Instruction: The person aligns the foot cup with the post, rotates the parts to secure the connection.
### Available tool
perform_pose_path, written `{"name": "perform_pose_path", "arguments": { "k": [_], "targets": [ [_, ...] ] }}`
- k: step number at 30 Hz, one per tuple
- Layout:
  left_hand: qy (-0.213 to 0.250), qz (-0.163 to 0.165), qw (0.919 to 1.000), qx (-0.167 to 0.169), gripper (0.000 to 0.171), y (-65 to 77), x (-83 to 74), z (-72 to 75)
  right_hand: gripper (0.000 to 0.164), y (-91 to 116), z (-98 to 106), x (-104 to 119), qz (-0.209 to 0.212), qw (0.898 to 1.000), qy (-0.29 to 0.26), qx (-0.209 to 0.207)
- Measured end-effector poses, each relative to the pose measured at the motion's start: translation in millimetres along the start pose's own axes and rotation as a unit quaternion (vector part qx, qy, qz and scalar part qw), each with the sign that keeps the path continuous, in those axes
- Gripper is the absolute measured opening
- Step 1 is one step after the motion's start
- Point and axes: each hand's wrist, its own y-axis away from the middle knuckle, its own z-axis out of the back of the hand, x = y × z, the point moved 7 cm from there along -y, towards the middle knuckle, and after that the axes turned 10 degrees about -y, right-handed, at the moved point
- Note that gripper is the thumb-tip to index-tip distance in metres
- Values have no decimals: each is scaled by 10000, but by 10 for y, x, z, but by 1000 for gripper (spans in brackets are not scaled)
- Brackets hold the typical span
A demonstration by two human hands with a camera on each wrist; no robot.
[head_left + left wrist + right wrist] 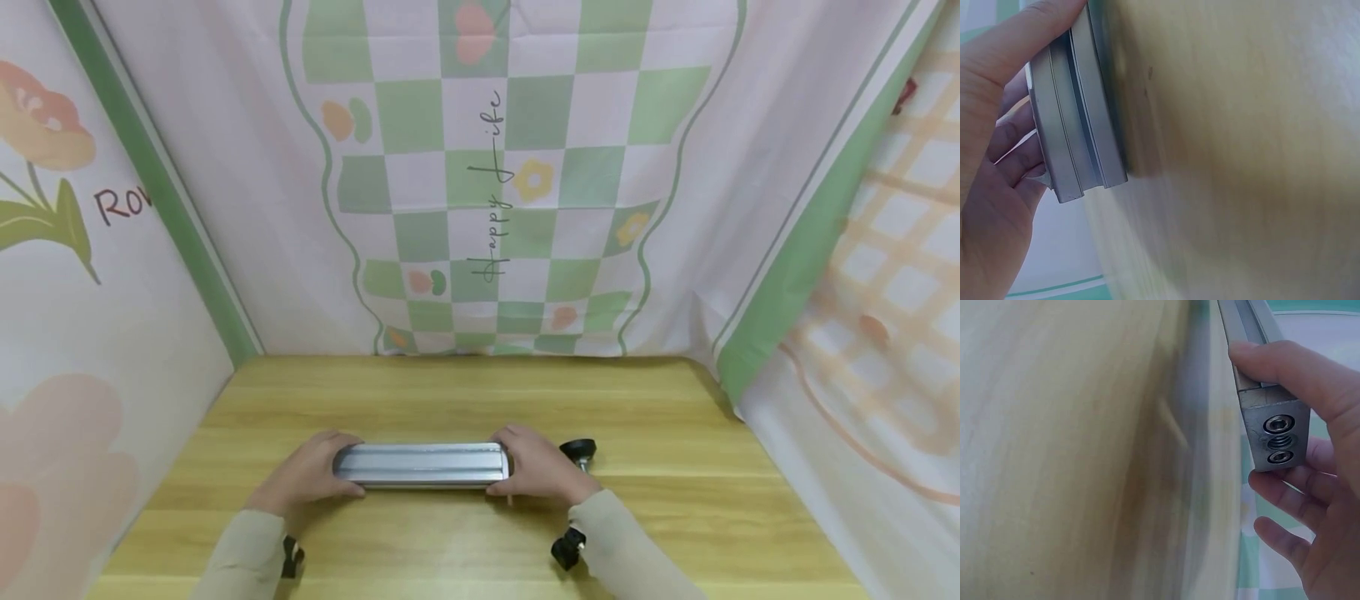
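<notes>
**Silver, Wood Grain and Pastel Checks**

The bar (420, 464) is silver-grey. The tabletop (450, 546) shows yellow-brown wood grain. The back cloth (540, 112) carries green-and-white checks with pink, orange and yellow motifs; the right cloth (900, 283), peach-and-white plaid; the left cloth (82, 333), peach florals. The sleeves (243, 550) are beige, the knobs (564, 554) black.

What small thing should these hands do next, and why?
Perhaps the right hand should reach for the black round part beside it: one end of the metal bar shows a threaded hole between two screws, and the left hand grips the other end.
</notes>
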Motion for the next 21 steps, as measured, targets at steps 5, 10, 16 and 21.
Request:
{"name": "perform_pose_path", "arguments": {
  "k": [5, 10, 16, 21],
  "targets": [
    [203, 55, 9998, -5, 78, -27, -7, -7, 67, 26, 80, -15, -106, 9993, -341, -77],
    [447, 316, 9985, 74, 79, -52, -6, 4, 67, 37, 173, 13, -131, 9967, -773, -203],
    [631, 414, 9971, 68, 81, -55, 6, -6, 66, 54, 245, 87, -109, 9928, -1171, -235],
    [956, 567, 9938, 72, 84, -52, 28, -41, 68, 42, 383, 207, 113, 9895, -1374, -434]
  ]
}}
